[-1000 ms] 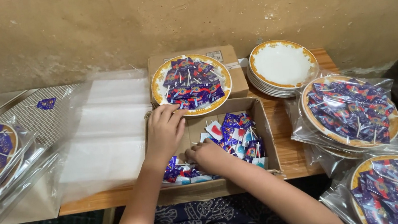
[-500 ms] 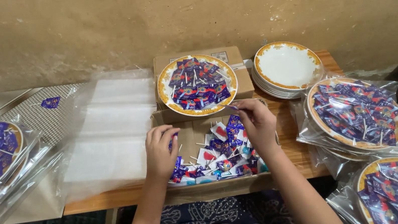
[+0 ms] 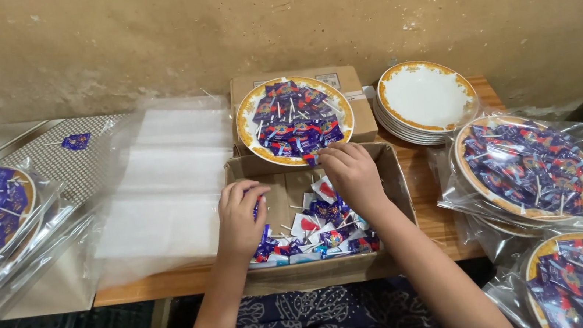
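hands curled, apparently gripping wrapped candies

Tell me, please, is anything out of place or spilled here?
One thing: a single purple wrapped candy lies alone on the patterned surface at the left, apart from the plates and the cardboard box. Nothing looks spilled or damaged.

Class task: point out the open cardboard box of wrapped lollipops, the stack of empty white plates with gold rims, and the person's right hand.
Open cardboard box of wrapped lollipops point(image 3: 397, 182): head view, on its right wall.
Stack of empty white plates with gold rims point(image 3: 426, 95): head view, top plate's bare centre.
Right hand point(image 3: 352, 173): head view, back of the hand.
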